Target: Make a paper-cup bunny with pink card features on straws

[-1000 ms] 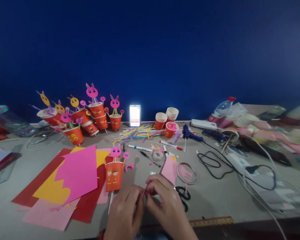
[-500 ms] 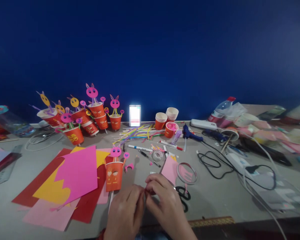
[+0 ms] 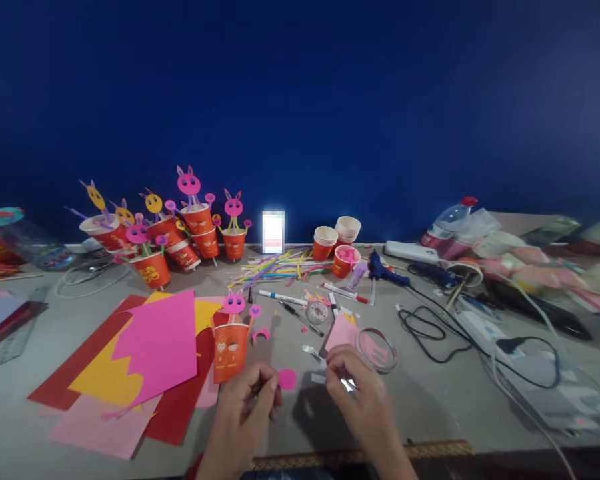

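A small rounded piece of pink paper (image 3: 287, 379) juts out from the closed fingertips of my left hand (image 3: 247, 410). To the right, my right hand (image 3: 357, 390) has its fingers curled together; what they hold, if anything, I cannot make out. Shiny metal glints just under that hand, and the black scissors handles are hidden. A whitish strip (image 3: 319, 378) lies by its fingertips. Beyond my left hand stands an orange paper cup (image 3: 231, 350) with a pink paper bunny head (image 3: 233, 303) above it. A pink paper arch (image 3: 261, 335) lies beside the cup.
Coloured paper sheets (image 3: 163, 340) overlap on the left. Decorated cups (image 3: 150, 269) stand behind them. Pipe cleaners (image 3: 280, 264), pens (image 3: 283, 297), a tape roll (image 3: 317, 311) and a larger ring of tape (image 3: 377, 350) lie ahead. A blue glue gun (image 3: 386, 270) and cables (image 3: 433, 330) are at right.
My hands have moved apart from each other, the right one rightward over where the scissors lay. The pink paper piece now shows at my left fingertips. The view has shifted slightly.
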